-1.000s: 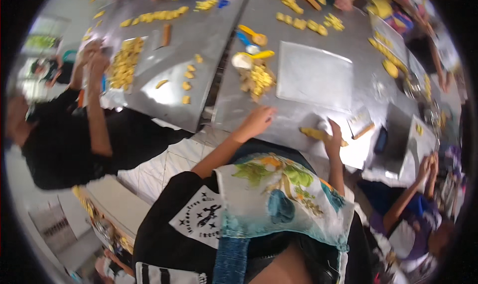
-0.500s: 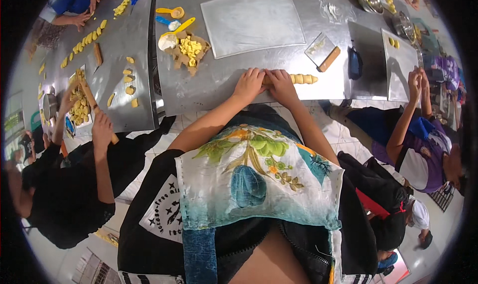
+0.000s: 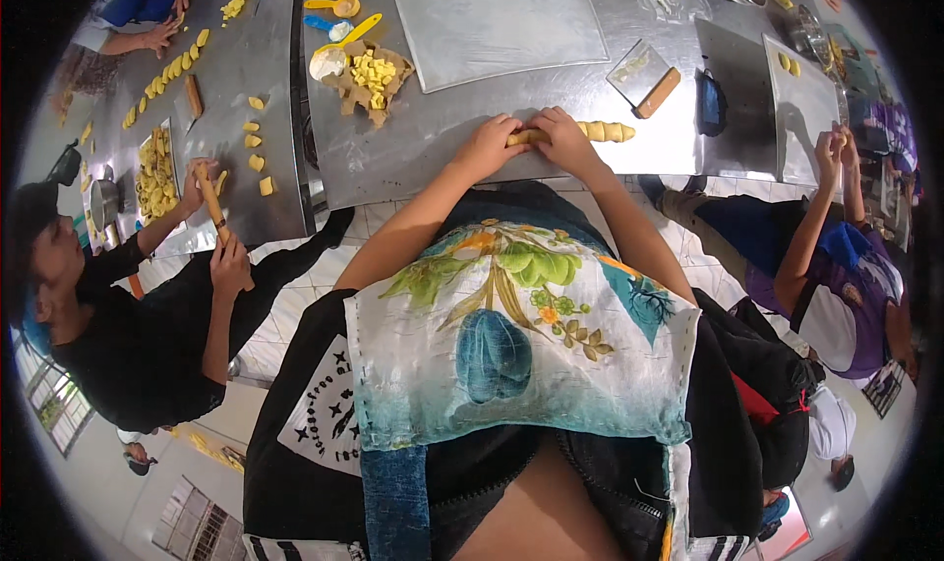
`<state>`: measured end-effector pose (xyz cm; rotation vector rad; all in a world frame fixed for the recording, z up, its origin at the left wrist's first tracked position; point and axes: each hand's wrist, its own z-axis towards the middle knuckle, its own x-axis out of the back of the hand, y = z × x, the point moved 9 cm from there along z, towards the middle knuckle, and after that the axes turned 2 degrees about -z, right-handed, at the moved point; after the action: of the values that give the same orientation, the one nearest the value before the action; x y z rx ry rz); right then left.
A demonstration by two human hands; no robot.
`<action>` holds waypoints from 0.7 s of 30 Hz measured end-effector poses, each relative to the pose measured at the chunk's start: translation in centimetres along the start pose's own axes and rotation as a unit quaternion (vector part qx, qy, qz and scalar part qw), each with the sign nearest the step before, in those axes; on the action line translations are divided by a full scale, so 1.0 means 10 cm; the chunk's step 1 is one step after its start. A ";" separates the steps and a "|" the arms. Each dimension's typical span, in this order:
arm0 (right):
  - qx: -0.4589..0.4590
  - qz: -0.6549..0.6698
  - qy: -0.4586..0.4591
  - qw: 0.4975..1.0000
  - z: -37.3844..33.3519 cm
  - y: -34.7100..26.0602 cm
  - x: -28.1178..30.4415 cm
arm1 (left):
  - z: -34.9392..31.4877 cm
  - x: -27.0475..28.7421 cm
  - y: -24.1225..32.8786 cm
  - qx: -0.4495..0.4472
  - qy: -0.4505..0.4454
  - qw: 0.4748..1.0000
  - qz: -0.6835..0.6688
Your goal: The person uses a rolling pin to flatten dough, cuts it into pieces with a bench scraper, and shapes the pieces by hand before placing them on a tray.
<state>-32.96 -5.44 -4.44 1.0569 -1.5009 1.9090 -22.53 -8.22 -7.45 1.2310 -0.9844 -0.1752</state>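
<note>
A long yellow dough roll (image 3: 612,131) lies across the metal table near its front edge, its right end marked into rounded segments. My left hand (image 3: 492,142) is closed on its left end. Just to the right, my right hand (image 3: 564,142) is closed over the middle of the roll, fingertips curled down on it. A short smooth stretch of dough shows between the hands; the segmented end sticks out past my right hand. Beyond it lies a dough scraper (image 3: 657,93) with a wooden handle and flat metal blade.
Yellow cubes (image 3: 374,72) sit on torn brown paper at left, by several measuring spoons (image 3: 341,6). A transparent sheet (image 3: 501,30) covers the table's back. A co-worker at left holds a rolling pin (image 3: 211,199) beside a tray of dough pieces (image 3: 157,182); another stands at right.
My hands have drawn slightly apart, baring more of the dough between them. The left co-worker has brought the rolling pin away from the tray, and the whole view has shifted a little.
</note>
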 end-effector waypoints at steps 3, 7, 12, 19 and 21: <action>-0.006 0.000 -0.013 1.000 0.06 0.05 0.00 | 0.07 -0.04 -0.08 0.035 -0.020 0.999 -0.002; 0.022 -0.004 -0.031 0.999 0.06 0.07 -0.04 | 0.09 -0.06 -0.11 0.069 -0.057 0.995 -0.044; -0.002 -0.003 -0.055 0.999 0.06 0.10 -0.07 | 0.05 0.01 -0.28 0.110 -0.082 0.981 -0.136; -0.013 -0.007 -0.070 0.997 0.02 0.13 -0.15 | 0.06 -0.04 -0.23 0.026 -0.079 0.996 -0.032; -0.014 -0.021 -0.065 0.998 0.01 0.10 -0.14 | 0.04 -0.07 -0.21 0.012 -0.046 0.999 -0.003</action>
<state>-32.91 -5.68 -6.14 1.2098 -1.5583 1.8159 -22.41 -8.87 -9.63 1.2575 -1.0649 -0.2279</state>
